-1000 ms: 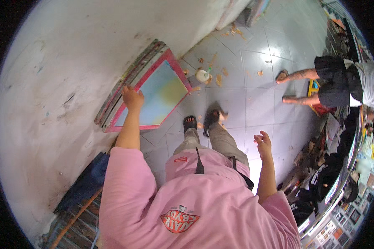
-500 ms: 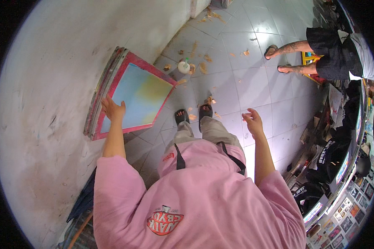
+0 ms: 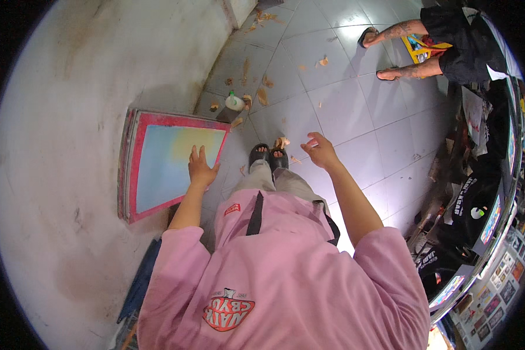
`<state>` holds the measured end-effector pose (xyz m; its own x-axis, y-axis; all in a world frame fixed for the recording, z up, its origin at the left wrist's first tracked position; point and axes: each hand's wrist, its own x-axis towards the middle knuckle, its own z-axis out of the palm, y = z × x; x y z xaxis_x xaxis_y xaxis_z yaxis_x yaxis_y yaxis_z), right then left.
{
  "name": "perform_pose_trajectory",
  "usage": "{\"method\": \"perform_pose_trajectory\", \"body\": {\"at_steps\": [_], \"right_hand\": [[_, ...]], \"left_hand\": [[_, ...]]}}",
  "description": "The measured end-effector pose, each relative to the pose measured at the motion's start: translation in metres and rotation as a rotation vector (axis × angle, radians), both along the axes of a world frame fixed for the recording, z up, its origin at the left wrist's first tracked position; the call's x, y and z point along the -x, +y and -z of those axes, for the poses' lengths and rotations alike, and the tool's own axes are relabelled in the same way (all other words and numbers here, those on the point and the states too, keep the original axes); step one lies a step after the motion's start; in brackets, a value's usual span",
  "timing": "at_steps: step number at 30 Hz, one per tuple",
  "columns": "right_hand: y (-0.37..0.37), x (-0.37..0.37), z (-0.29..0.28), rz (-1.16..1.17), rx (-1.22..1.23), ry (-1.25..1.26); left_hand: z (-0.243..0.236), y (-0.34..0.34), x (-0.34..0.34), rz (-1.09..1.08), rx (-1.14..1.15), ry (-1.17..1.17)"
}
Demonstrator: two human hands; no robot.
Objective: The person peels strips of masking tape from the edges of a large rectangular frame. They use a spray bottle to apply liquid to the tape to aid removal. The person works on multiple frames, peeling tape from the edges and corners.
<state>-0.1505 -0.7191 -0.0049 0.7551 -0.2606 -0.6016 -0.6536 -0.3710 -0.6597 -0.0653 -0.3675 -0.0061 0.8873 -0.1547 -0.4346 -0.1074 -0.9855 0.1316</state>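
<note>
Head view: your left hand (image 3: 202,172) was in front of the pink-edged panel (image 3: 168,166), over the right part of its face, fingers spread wide, nothing gripped. Whether the fingertips actually touched the surface, I couldn't tell from this steep angle. The panel, blue with a yellowish patch near the top, stood tilted at your left against the stained wall (image 3: 70,146), more frame edges stacked behind it. Your right hand (image 3: 322,153) hung over the tiled floor (image 3: 347,111), well apart from the panel, fingers loosely bent, thumb side open, no object in it. Your black sandals (image 3: 258,153) were together on the floor between the two hands, past the hem of your pink shirt (image 3: 297,280). A white container (image 3: 234,102) with a green top was near the panel's upper right corner, brownish scraps (image 3: 263,96) scattered around it. Upper right: another person's bare legs (image 3: 411,71) in dark shorts, beside a yellow crate (image 3: 417,51). Black cloth items (image 3: 478,192) were along the right side.
</note>
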Motion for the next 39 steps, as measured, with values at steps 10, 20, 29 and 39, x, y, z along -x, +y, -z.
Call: {"method": "perform_pose_trajectory", "body": {"at_steps": [10,20,29,39], "right_hand": [[-0.028,-0.047,-0.001,0.323,-0.201,-0.081],[-0.144,-0.123,0.026,0.427,-0.273,-0.233],[-0.313,-0.242,-0.027,0.325,-0.061,-0.226],[-0.416,-0.420,-0.033,0.252,-0.171,-0.389]], "left_hand": [[0.016,-0.038,-0.078,-0.003,0.018,0.121],[0.045,-0.182,-0.181,0.037,0.320,0.310],[-0.007,-0.334,-0.273,-0.235,0.056,0.102],[0.046,-0.373,-0.387,-0.802,0.409,0.169]]}}
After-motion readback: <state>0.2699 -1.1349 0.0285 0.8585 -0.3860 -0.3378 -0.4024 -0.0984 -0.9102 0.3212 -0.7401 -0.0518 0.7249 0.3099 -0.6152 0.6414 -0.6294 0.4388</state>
